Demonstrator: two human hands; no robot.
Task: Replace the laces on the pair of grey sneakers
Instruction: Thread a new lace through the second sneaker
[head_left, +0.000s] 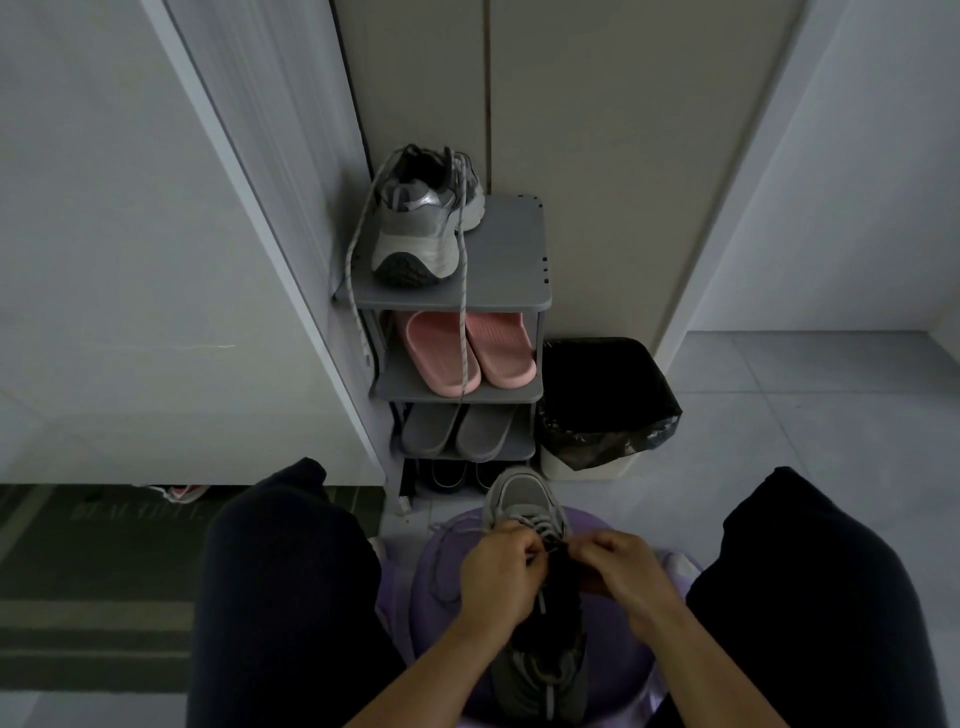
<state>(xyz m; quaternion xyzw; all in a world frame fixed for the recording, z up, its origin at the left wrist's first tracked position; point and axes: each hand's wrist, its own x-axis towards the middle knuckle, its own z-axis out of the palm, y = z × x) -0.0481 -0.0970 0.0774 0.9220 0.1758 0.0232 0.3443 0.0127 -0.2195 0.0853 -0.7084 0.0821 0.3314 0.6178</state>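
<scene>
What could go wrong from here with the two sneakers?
The long speckled lace of the grey sneaker on top of the grey shoe rack hangs over the shelves below; a snag could pull that shoe down. The second grey sneaker rests on a rounded purple stool; a hard tug might slide it off.

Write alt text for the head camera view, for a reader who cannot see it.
Seated person's left hand and right hand pinch the lace on a grey sneaker resting on a purple stool between their knees. The second sneaker sits atop a grey shoe rack, its loose lace dangling past pink slippers.
</scene>
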